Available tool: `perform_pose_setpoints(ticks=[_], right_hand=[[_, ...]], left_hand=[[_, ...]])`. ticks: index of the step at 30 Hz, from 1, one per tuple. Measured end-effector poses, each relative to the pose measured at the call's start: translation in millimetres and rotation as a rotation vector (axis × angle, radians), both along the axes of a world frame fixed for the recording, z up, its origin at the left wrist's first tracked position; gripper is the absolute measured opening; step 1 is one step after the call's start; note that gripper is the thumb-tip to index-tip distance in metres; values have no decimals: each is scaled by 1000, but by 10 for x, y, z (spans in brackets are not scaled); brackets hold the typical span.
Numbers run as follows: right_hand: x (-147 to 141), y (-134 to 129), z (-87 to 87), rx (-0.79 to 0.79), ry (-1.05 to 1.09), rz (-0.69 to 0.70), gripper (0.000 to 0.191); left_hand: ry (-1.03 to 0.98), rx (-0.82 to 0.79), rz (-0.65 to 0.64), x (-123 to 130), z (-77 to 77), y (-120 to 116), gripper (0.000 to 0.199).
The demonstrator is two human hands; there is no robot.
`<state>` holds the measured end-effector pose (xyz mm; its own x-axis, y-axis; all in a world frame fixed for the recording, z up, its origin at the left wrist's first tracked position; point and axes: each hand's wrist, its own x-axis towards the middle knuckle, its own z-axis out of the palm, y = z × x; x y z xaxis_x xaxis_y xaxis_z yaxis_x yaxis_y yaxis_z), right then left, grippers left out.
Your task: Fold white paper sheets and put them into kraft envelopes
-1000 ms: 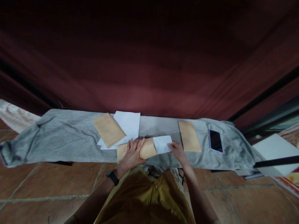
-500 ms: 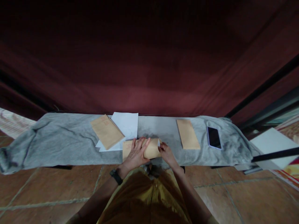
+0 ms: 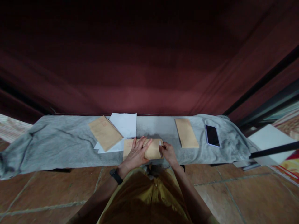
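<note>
A brown paper envelope (image 3: 153, 151) lies in front of me at the near side of the cloth-covered bench. My left hand (image 3: 139, 152) rests on it with fingers spread, pressing it down; a watch is on that wrist. At the envelope's right end, my right hand (image 3: 167, 152) is closed in a pinch on the edge, where a sliver of white paper (image 3: 160, 143) shows. Its fingertips partly hide what they grip. Left of my hands, several brown envelopes (image 3: 106, 133) are stacked over white sheets (image 3: 127, 124).
Another brown envelope (image 3: 187, 133) lies to the right, beside a phone (image 3: 212, 135) with a dark screen. Grey cloth (image 3: 63, 140) covers the narrow bench. A dark red panel (image 3: 149, 77) rises behind it. A white board (image 3: 272, 141) stands beyond the right end.
My right fingers have shifted slightly at the envelope's right end, which looks flatter. My left hand stays in place. The view has turned slightly.
</note>
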<state>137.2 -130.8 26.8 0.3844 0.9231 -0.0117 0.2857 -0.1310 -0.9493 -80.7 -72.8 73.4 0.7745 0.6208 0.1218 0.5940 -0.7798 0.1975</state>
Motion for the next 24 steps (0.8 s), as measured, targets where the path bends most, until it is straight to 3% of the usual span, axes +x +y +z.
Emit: perform_pose_setpoints(ticks=[6,9,12,14,16,18,24], right_hand=[[0,14,47,43,268,-96,27],[-1,23,92,87,409,-172,33],[-72,29,121,172,682,-310,32],[-173,26,123,210,797,-363,31],[-292,11,115,211,807,-361,31],[-392,-11,105,210,820,-347,30],[-353,-77,43,179,720,-287,30]], left_hand=[[-77,5,11,52,100,27,99],[-357,-64,188,111,89,11,81],[-779,-366,476,244,-11,-70,76],[-1015,-778,632,372,-93,-158,76],[-1143,-1257,674,508,-158,-252,70],[-1222,-1527,669,626,-197,-329,61],[-1246,-1528,760,737,-230,-289,31]])
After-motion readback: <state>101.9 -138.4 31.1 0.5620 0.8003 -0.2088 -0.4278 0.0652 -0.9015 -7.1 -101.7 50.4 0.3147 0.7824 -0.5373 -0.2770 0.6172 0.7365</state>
